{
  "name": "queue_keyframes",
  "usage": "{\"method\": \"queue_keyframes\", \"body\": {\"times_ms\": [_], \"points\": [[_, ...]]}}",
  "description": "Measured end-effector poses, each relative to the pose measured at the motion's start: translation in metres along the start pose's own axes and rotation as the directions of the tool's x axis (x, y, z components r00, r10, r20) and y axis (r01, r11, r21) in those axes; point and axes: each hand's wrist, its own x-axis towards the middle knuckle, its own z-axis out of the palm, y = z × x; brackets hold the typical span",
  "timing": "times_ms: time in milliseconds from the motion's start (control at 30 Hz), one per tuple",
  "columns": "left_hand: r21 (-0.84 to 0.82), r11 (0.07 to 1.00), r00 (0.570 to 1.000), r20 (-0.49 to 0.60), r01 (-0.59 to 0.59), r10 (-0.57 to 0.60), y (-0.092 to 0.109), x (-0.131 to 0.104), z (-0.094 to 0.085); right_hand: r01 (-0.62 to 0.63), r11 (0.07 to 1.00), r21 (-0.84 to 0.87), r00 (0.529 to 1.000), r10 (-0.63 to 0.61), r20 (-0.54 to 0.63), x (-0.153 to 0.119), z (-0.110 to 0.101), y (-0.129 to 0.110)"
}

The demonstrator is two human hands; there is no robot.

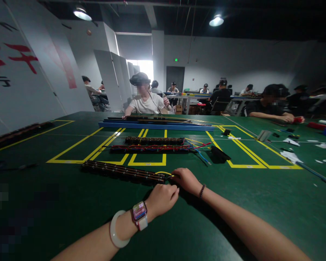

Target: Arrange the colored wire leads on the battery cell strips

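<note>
A long black strip with copper-coloured bars point(122, 172) lies on the green table, its right end close to both hands. From that end a yellow wire point(164, 173) curves over to my right hand point(188, 180), whose fingers are pinched at its tip. My left hand point(163, 199), wearing a watch and a pale bangle, is closed just in front of the strip's right end. Its fingertips are turned away, so whatever they hold is hidden. Beyond lie a strip with red wires point(152, 149) and another copper-barred strip point(154, 140).
A blue channel point(157, 126) with long dark pieces spans the table's far side. Right of the strips sits a black piece point(219, 154). Yellow tape point(250, 166) marks the green tabletop point(260, 203). Paper scraps point(290, 156) lie rightward. One person point(146, 99) sits opposite, another point(274, 103) at far right.
</note>
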Motion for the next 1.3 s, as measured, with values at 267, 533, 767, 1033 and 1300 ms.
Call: {"method": "queue_keyframes", "body": {"times_ms": [267, 533, 767, 1033, 1300], "points": [[-0.479, 0.857, 0.981, 0.119, 0.189, -0.15, 0.0, 0.002, 0.0, 0.074, 0.98, 0.185, 0.995, -0.085, 0.05, 0.001, -0.008, 0.007], [-0.852, -0.01, 0.85, 0.522, 0.523, -0.063, -0.001, 0.009, 0.008, 0.035, 0.945, 0.325, 0.986, -0.086, 0.143, 0.0, -0.014, 0.01], [-0.757, -0.341, 0.797, 0.603, 0.558, -0.034, -0.002, 0.01, 0.003, 0.062, 0.973, 0.221, 0.994, -0.079, 0.069, -0.005, -0.022, -0.002], [-0.748, -0.438, 0.802, 0.589, 0.498, -0.095, -0.002, 0.013, 0.005, 0.108, 0.989, -0.102, 0.994, -0.106, 0.02, -0.008, -0.028, -0.015], [-0.77, -0.452, 0.824, 0.554, 0.451, -0.122, -0.002, 0.011, 0.008, 0.119, 0.981, -0.154, 0.993, -0.115, 0.039, -0.01, -0.033, -0.023]]}}
